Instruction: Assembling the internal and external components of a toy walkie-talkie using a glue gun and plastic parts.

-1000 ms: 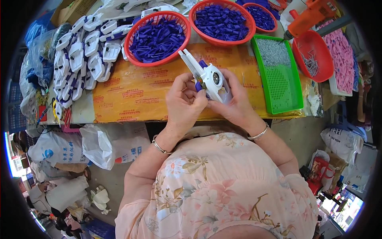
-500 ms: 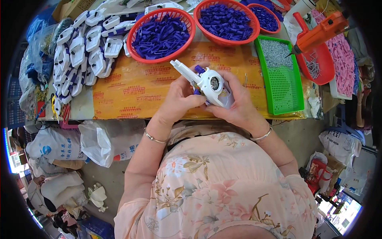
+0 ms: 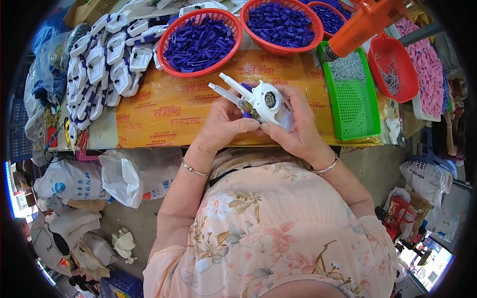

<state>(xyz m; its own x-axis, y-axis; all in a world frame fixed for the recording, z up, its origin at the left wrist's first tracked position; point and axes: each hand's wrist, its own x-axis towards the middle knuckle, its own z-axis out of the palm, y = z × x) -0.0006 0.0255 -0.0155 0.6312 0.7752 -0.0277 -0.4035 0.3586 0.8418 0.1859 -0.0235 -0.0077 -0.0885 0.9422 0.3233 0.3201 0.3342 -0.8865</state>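
Above the table's near edge, I hold a white plastic housing (image 3: pixel 260 95) between both hands. It has a round window with a dark metallic part inside, and two narrow arms at its left end stand apart from each other. Small purple parts (image 3: pixel 246 114) show at its side. My left hand (image 3: pixel 218 124) is closed round the left part, thumb near a purple piece. My right hand (image 3: pixel 300 124) grips the right end from the outside, its thumb on the lower edge. The fingers underneath are hidden, and what kind of device this is cannot be told.
Red baskets of purple parts (image 3: pixel 201 47) (image 3: pixel 283 27) stand at the back. White-and-purple assemblies (image 3: pixel 119 64) are piled left. Right are a green tray (image 3: pixel 354 107) with small metal pieces, a red scoop (image 3: pixel 397 69) with metal pins, and a hanging orange power screwdriver (image 3: pixel 365 27).
The two arms of the white housing have come apart at the left end, and the housing has turned slightly. The orange screwdriver has swung left and up, over the green tray.
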